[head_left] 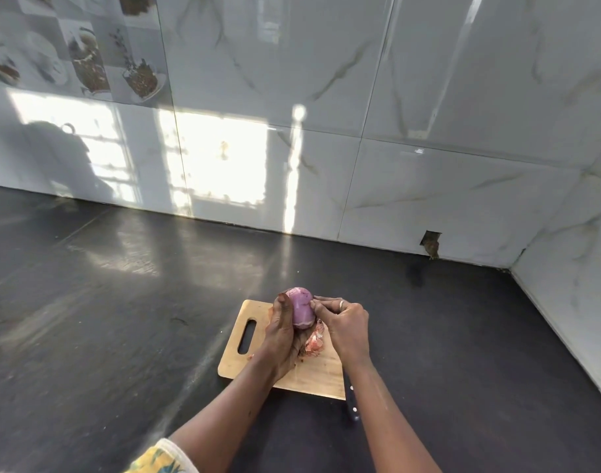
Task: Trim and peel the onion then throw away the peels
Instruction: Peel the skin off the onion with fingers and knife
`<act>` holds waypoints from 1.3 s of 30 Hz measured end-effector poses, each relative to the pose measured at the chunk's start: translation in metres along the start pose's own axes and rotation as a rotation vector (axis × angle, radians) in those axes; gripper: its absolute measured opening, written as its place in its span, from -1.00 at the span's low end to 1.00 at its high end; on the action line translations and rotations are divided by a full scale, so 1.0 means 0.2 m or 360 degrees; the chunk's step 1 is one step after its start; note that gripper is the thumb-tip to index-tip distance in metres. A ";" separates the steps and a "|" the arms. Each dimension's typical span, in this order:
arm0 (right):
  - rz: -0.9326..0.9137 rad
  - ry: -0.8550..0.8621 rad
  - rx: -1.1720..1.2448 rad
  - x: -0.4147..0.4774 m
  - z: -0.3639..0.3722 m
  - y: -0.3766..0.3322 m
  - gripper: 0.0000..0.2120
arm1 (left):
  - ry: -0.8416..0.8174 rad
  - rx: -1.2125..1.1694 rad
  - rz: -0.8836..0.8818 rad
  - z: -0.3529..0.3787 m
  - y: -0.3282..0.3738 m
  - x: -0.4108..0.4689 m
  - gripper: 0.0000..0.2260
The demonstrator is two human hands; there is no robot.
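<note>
Onion held above cutting board, long axis pointing away from person; left hand cups it; right hand fingertips pinch skin at right flank.

The left hand, gripping the onion, hides its left side and underside. Whether the right hand pinches any skin is too small to tell. The knife has its blade hidden by the right forearm at the cutting board's near right corner. The peels are half hidden between the 2 wrists.
</note>
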State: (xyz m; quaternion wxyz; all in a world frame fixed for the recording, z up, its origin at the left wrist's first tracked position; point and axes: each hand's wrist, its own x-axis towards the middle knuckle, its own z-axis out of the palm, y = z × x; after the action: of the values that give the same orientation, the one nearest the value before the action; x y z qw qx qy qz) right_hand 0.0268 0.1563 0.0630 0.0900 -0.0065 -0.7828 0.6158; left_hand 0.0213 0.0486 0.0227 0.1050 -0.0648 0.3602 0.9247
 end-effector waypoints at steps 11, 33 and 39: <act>0.0055 0.0032 0.0005 0.02 0.01 0.01 -0.95 | 0.0015 -0.0083 0.0024 -0.02 -0.01 0.01 -0.29; 0.0167 0.0016 0.0434 0.06 0.00 0.06 -0.79 | 0.0062 -0.0269 -0.0223 -0.01 0.03 0.00 -0.25; 0.0027 -0.0080 0.0206 0.05 0.00 0.05 -0.78 | 0.0003 -0.0300 -0.0298 -0.02 0.03 0.00 -0.50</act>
State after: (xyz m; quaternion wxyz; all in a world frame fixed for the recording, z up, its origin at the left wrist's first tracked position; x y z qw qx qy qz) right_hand 0.0155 0.1607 0.0547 0.0652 0.0082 -0.7432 0.6659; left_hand 0.0208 0.0411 0.0241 0.1841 -0.1086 0.2641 0.9405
